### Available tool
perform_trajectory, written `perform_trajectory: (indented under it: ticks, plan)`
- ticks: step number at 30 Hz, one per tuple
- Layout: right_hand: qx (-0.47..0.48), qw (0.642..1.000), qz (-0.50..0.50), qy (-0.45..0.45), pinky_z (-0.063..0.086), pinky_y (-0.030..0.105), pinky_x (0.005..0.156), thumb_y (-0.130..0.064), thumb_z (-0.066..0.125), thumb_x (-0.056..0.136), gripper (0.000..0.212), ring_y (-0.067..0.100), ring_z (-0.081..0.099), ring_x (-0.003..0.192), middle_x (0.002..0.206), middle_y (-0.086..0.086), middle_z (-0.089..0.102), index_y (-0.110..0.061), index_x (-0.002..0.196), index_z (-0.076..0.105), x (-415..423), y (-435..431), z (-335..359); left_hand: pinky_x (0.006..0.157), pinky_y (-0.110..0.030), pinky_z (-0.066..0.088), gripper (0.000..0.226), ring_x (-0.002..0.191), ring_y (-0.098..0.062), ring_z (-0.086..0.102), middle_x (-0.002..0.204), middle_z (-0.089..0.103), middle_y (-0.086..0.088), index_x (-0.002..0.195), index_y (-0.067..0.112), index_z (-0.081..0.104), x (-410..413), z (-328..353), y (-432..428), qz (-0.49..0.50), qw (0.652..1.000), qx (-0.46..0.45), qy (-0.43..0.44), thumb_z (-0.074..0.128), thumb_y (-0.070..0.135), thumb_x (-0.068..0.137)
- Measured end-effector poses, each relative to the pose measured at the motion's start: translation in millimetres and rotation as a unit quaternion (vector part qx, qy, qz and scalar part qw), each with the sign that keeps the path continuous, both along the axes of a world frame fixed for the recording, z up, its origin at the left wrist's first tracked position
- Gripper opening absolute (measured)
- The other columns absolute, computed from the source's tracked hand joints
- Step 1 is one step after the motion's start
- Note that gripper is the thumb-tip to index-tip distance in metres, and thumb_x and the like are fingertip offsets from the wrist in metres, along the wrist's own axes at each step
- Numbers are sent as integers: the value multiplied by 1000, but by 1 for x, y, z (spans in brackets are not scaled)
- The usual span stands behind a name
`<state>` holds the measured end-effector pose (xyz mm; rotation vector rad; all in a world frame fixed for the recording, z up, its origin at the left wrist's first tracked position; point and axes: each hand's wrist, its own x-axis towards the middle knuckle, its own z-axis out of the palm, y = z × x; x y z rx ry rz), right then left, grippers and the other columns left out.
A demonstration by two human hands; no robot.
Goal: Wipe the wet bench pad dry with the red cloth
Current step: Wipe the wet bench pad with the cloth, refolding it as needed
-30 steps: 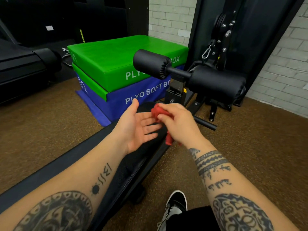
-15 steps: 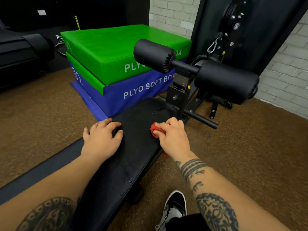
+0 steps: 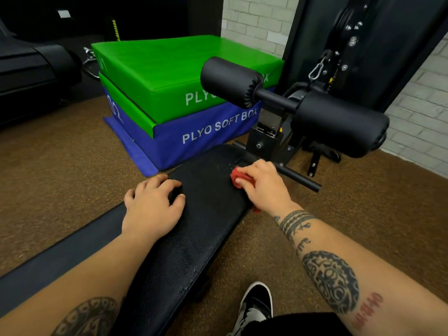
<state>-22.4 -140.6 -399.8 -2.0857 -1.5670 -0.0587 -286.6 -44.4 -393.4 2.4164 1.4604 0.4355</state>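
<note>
Two bare hands show in the head view, both on a long black textured bench pad (image 3: 208, 214) that runs from the lower left towards the machine. The right hand (image 3: 263, 184) has its fingers curled round a bunched red cloth (image 3: 238, 177) and presses it onto the pad's far right edge, where small droplets glisten just beside it. A bit of the cloth hangs out below the wrist, over the pad's side. The left hand (image 3: 151, 209) rests palm down on the pad's left edge, fingers loosely bent and holding nothing.

Beyond the pad, a green padded plyo box (image 3: 169, 69) sits stacked on a blue padded one (image 3: 206, 137). Two black foam rollers (image 3: 230, 81) on a steel bar stand over the pad's far end. A black-and-white shoe (image 3: 254, 304) is planted on the brown speckled floor (image 3: 60, 166).
</note>
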Motion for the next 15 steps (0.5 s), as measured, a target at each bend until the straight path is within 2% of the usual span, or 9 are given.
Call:
perform_trajectory:
  ticks: [5,12,13,15]
  plan:
    - [2,996,-88,-4,42,38,91,-43,63,91,31,27,46,100,99,3,54,-22,112,71,20,11,-2,114,-52,19,41,139,-22,33,148,43,10,126,43,56,0,0,1,-3,1000,-1,0,46,57,89]
    - [-69,967,-244,34,44,43,96,-38,53,97,32,39,50,117,120,18,54,-16,118,63,43,33,23,113,-52,20,40,139,-21,34,146,45,10,125,43,57,-2,1,0,-5,1000,2,-8,47,56,89]
    - [-51,970,-235,30,44,43,96,-37,53,97,32,38,50,116,120,17,54,-16,118,64,41,33,25,113,-52,21,40,138,-21,34,146,45,10,125,43,57,-2,1,0,-6,1000,1,-7,47,56,89]
    - [-2,991,-130,10,42,37,96,-37,58,94,29,30,52,109,111,11,57,-21,116,68,30,30,25,112,-52,21,39,137,-21,35,145,45,10,124,43,57,-1,0,0,-6,1000,2,-8,47,55,89]
